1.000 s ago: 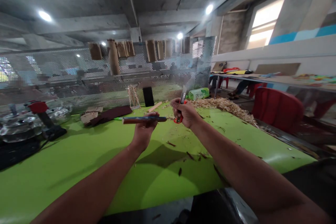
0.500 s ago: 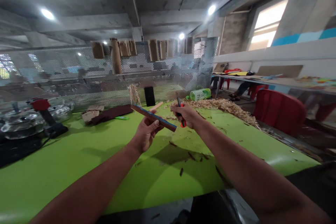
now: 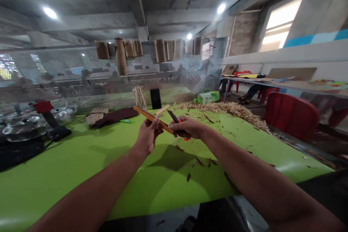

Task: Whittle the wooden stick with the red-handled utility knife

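My left hand (image 3: 149, 134) is closed around the middle of a narrow wooden strip (image 3: 144, 111), which slants down to the right above the green tabletop (image 3: 89, 174). An orange-brown face of the strip is turned up. My right hand (image 3: 187, 127) grips a utility knife (image 3: 173, 116) with a red-orange and black handle; its dark blade points up and to the left. The fingers of that hand are also at the strip's right end, partly hiding it. Behind the strip, a pale wooden stick (image 3: 163, 109) lies on the table.
Wood shavings (image 3: 233, 110) are heaped along the back right, near a green bottle (image 3: 208, 97). A dark phone (image 3: 156, 98) leans upright at the back. Brown sheets (image 3: 116, 116) and a red-and-black tool (image 3: 45, 112) lie left. A red chair (image 3: 290, 116) stands right.
The strip has been turned from its dark, blue-edged side to an orange-brown face. My right hand has moved left and down to the strip's end, and the knife has tilted leftward.
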`<state>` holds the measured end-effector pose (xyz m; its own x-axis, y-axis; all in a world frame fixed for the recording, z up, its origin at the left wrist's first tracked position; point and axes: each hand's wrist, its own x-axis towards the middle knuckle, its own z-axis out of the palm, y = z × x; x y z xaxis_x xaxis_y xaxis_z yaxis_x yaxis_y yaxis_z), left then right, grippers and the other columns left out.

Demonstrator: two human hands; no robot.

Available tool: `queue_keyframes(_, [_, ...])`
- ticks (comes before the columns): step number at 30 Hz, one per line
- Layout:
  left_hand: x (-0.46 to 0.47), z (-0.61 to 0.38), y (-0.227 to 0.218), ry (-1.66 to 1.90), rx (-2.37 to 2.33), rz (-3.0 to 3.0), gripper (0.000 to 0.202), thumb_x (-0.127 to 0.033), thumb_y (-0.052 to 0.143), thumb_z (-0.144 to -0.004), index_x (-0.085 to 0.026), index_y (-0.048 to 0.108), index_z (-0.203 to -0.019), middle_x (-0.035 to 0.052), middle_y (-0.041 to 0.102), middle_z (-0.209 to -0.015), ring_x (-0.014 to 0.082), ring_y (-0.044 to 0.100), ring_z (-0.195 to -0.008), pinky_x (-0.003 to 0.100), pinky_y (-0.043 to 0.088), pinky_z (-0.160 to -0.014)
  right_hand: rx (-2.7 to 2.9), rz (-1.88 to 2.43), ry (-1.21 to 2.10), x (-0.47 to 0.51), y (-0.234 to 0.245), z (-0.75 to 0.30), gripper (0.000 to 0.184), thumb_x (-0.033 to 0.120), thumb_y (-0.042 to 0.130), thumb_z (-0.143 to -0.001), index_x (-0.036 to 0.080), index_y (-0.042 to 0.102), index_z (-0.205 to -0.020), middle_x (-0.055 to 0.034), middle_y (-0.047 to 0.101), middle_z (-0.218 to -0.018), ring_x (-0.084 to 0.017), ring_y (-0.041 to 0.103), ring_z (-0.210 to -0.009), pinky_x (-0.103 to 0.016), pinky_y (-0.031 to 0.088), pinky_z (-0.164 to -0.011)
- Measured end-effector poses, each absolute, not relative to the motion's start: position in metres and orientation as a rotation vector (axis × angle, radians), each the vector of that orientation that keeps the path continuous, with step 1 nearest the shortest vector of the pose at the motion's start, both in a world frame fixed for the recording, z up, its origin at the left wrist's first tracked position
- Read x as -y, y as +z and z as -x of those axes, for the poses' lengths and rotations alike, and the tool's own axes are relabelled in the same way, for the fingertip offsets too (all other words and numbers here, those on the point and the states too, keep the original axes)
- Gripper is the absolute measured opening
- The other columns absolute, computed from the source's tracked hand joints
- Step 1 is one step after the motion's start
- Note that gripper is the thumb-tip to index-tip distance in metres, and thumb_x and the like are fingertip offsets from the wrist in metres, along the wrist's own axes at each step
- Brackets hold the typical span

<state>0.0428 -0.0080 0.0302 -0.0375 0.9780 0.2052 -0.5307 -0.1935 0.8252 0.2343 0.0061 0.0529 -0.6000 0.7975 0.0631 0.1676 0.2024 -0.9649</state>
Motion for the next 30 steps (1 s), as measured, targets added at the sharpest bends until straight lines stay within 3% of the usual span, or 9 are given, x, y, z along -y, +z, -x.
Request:
queue_keyframes(5, [0.011,-0.043,0.033,1.593,-0.712,-0.942,0.053,-0.039,0.092,-0.054,-0.017,0.052,-0.082,-0.0059,0.058,-0.064,0.0076,0.054,-0.050,0.022,0.047,-0.049,1.873,0.892,1.482,-0.005,0.052,-0.231,0.041,0.055,0.069,-0.076,0.014,0.065,-0.069,0.0015,0.060,-0.052,-0.005,0.038,-0.034,-0.019,0.027,-0.031])
queue_keyframes(11, [0.009,-0.041,0.033,1.592,-0.731,-0.965,0.046,-0.047,0.084,-0.065,-0.019,0.053,-0.083,-0.0053,0.057,-0.064,0.0082,0.052,-0.047,0.024,0.048,-0.051,1.942,0.910,1.457,-0.005,0.051,-0.231,0.037,0.050,0.073,-0.075,0.015,0.064,-0.067,0.0031,0.059,-0.050,-0.004,0.036,-0.036,-0.018,0.027,-0.033])
queue_keyframes(17, [0.012,-0.044,0.023,1.395,-0.717,-1.151,0.032,-0.043,0.077,-0.075,-0.016,0.061,-0.085,0.0024,0.065,-0.082,0.0134,0.062,-0.075,0.029,0.051,-0.074,1.781,1.010,1.387,-0.007,0.044,-0.224,0.037,0.051,0.072,-0.074,0.016,0.063,-0.068,0.0030,0.060,-0.051,-0.005,0.038,-0.034,-0.019,0.025,-0.030])
queue_keyframes(20, [0.015,-0.048,0.018,1.278,-0.722,-1.148,0.025,-0.038,0.073,-0.080,-0.016,0.063,-0.086,0.0049,0.067,-0.088,0.0162,0.063,-0.084,0.030,0.050,-0.079,1.792,1.032,1.341,-0.006,0.043,-0.220,0.040,0.055,0.070,-0.074,0.016,0.062,-0.066,0.0027,0.059,-0.051,-0.005,0.039,-0.035,-0.019,0.026,-0.030])
queue_keyframes(26, [0.010,-0.044,0.031,1.334,-0.622,-0.847,0.012,-0.019,0.054,-0.090,-0.015,0.062,-0.081,0.0052,0.067,-0.080,0.0161,0.065,-0.076,0.034,0.054,-0.080,1.891,1.052,1.199,-0.005,0.047,-0.220,0.047,0.063,0.065,-0.077,0.017,0.059,-0.065,0.0035,0.054,-0.048,-0.005,0.035,-0.035,-0.020,0.024,-0.033])
queue_keyframes(30, [0.011,-0.040,0.042,1.270,-0.617,-0.706,0.016,-0.016,0.044,-0.093,-0.014,0.059,-0.092,0.0034,0.063,-0.069,0.0165,0.065,-0.064,0.034,0.056,-0.068,1.774,1.170,0.877,-0.011,0.052,-0.224,0.042,0.056,0.060,-0.080,0.018,0.057,-0.062,0.0063,0.041,-0.043,-0.007,0.033,-0.038,-0.022,0.026,-0.040])
